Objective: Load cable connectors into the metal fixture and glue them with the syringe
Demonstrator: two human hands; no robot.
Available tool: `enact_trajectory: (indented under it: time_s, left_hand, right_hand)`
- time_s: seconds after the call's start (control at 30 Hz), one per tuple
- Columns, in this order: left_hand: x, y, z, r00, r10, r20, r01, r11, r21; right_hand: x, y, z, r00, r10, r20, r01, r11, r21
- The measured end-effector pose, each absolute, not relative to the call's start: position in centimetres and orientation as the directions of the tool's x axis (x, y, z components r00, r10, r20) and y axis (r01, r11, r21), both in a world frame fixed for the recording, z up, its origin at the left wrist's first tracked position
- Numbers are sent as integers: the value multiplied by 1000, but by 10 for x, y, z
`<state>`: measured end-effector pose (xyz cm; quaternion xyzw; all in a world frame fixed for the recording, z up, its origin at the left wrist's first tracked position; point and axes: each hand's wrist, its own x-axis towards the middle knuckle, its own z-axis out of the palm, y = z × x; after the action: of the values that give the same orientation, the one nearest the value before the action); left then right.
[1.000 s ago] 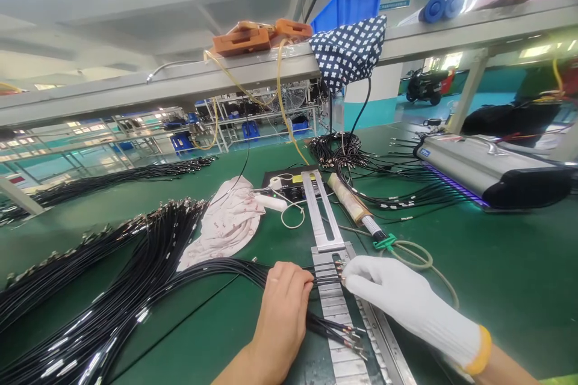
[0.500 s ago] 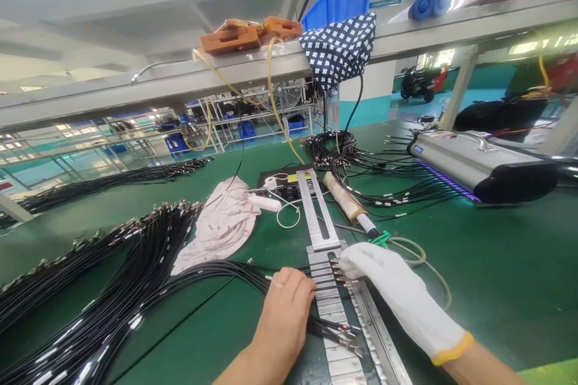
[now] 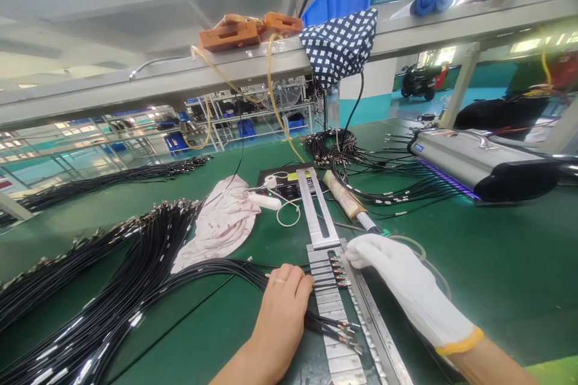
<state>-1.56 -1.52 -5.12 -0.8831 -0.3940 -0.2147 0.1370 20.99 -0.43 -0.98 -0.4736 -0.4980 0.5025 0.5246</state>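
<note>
My bare left hand [image 3: 284, 313], a ring on one finger, is closed around a bundle of black cables [image 3: 228, 267] left of the slotted metal fixture [image 3: 332, 301]. Several cable ends [image 3: 336, 271] lie side by side across the fixture's upper slots, their tips against the metal rail [image 3: 372, 319]. Below my fingers, more loose cable ends [image 3: 341, 332] poke out over the fixture. My right hand [image 3: 388, 267] wears a white glove with a yellow cuff. Its fingers are pinched together at the rail's upper end; whatever they hold is hidden.
Large bundles of black cables [image 3: 149, 252] cover the left of the green table. A pale cloth [image 3: 226, 216], a black control box [image 3: 289, 183], a wrapped marker-like tube [image 3: 345, 195] and a silver lamp unit [image 3: 483, 162] with violet light lie beyond. A beam [image 3: 158, 81] crosses above.
My gloved right hand has drawn a little to the right, off the cable tips, which now show in the slots. It covers most of the green clip. My left hand has barely shifted.
</note>
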Motion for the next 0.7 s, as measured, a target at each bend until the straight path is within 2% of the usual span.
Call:
enact_trajectory:
  time_s: [0.27, 0.7]
  left_hand:
    - [-15, -14, -48, 597, 665, 449, 765, -641, -68]
    - [-13, -14, -49, 583, 689, 430, 751, -659, 37]
  right_hand:
    - [210, -5, -7, 14, 998, 54, -45, 55, -997]
    - [210, -6, -5, -7, 997, 79, -9, 79, -997]
